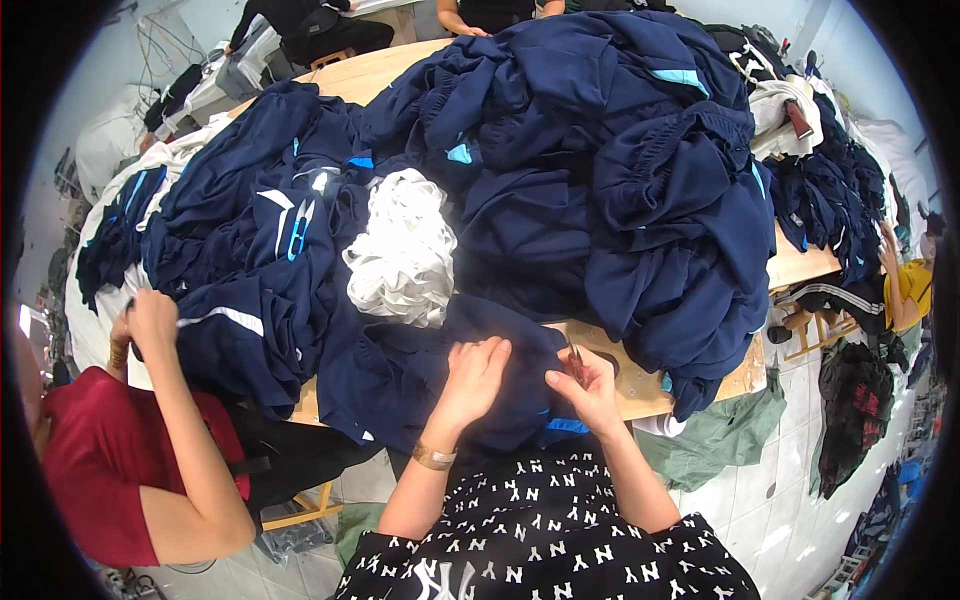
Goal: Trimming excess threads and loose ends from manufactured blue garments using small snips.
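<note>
Left hand (pixel 470 378) flat on the navy garment (pixel 400 380) at the counter (pixel 640 395) edge; right hand (pixel 590 390) pinches what may be small snips (pixel 577 362). Heaped navy pile (pixel 600 170) apparently remains.

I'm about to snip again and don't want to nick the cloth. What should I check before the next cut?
1. Left hand flat on the navy garment: ok.
2. Right hand gripping the small snips: ok.
3. Blades clear of the left fingers: ok, hands apart.
4. Thread being cut visible: cannot tell.
5. White tape bundle clear of the blades: ok.
6. Neighbour's hand away from the cut: ok.
</note>
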### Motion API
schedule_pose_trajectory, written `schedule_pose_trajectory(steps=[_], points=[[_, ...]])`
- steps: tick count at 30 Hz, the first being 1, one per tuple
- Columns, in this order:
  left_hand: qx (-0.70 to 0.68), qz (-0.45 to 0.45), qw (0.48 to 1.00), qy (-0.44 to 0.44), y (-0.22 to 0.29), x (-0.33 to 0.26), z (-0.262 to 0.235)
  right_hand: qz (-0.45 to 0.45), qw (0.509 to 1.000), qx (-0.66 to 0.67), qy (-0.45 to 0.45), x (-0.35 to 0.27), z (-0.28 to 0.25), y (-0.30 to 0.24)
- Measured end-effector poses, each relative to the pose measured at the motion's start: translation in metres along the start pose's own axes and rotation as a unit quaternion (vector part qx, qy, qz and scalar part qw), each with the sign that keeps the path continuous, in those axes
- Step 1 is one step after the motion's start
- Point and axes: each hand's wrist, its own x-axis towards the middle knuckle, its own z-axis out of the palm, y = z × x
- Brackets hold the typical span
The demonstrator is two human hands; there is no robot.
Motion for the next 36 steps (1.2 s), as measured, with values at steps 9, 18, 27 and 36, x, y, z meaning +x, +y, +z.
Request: schedule_pose_trajectory(steps=[9,18,27,36], points=[[-0.31,-0.014,0.949,0.051,-0.012,-0.019,-0.005,-0.013,0.991,-0.111,0.069,0.009,-0.01,0.012],[-0.269,0.025,0.953,0.14,0.002,-0.036,-0.007,-0.083,0.958,-0.268,0.059,0.027,0.007,-0.009],[-0.352,0.05,0.921,0.162,-0.004,-0.037,-0.001,0.039,0.98,-0.181,-0.067,0.033,0.031,-0.006],[-0.053,0.171,0.952,0.25,0.005,-0.031,-0.009,0.302,0.91,0.247,-0.137,0.032,0.032,-0.011]])
